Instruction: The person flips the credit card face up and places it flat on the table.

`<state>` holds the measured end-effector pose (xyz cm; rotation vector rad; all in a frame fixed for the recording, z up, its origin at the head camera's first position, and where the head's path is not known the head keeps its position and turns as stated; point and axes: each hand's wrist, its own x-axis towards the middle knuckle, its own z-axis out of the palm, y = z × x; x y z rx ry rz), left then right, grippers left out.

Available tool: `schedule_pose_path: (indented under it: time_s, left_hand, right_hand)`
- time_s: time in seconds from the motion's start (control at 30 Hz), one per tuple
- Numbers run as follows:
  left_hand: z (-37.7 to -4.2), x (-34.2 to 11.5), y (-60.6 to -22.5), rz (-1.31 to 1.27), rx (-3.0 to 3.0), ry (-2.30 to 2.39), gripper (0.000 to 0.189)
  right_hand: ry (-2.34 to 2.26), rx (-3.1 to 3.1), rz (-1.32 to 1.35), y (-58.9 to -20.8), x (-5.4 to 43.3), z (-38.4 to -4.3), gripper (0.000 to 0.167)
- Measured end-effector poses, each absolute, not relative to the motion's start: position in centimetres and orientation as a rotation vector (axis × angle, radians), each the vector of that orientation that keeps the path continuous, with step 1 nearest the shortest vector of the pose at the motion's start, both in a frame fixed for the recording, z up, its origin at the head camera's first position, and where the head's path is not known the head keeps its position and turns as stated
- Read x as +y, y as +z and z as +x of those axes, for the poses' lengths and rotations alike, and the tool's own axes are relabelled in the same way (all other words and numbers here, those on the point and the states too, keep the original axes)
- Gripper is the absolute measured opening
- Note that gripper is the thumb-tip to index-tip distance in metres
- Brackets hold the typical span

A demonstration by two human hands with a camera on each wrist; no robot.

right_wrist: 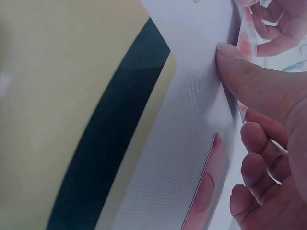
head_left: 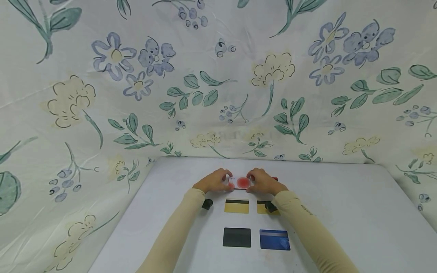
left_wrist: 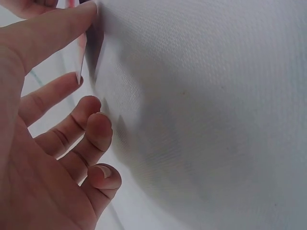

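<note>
Both hands hold a white card with a red round print (head_left: 243, 183), one at each end, at the far row of cards. My left hand (head_left: 214, 181) pinches its left end between thumb and forefinger. The other fingers of that hand (left_wrist: 67, 143) are bent and clear of the card. On the right end, my right hand (head_left: 265, 182) pinches with thumb and forefinger. In the wrist views the card stands tilted up from the white surface. A reddish card (right_wrist: 206, 191) lies under the right hand, mostly hidden in the head view.
Nearer me lie two gold cards with dark stripes, a left one (head_left: 236, 207) and a right one (head_left: 262, 208), partly covered by the right wrist camera (head_left: 271, 206). Closer still are a dark grey card (head_left: 236, 237) and a blue card (head_left: 274, 240). A floral cloth (head_left: 211, 94) hangs behind the white table (head_left: 341, 197).
</note>
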<state>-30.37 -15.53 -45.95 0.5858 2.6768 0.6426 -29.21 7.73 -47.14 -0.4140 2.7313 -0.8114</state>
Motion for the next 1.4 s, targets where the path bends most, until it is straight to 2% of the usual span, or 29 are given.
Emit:
schedule_pose_path:
  time_s: [1.4]
  left_hand:
    - [-30.38,-15.28,-46.20,0.518,2.667,0.641,0.049]
  right_hand:
    - [-0.841,2.702,-0.408,-47.62,8.18,-29.48,0.052]
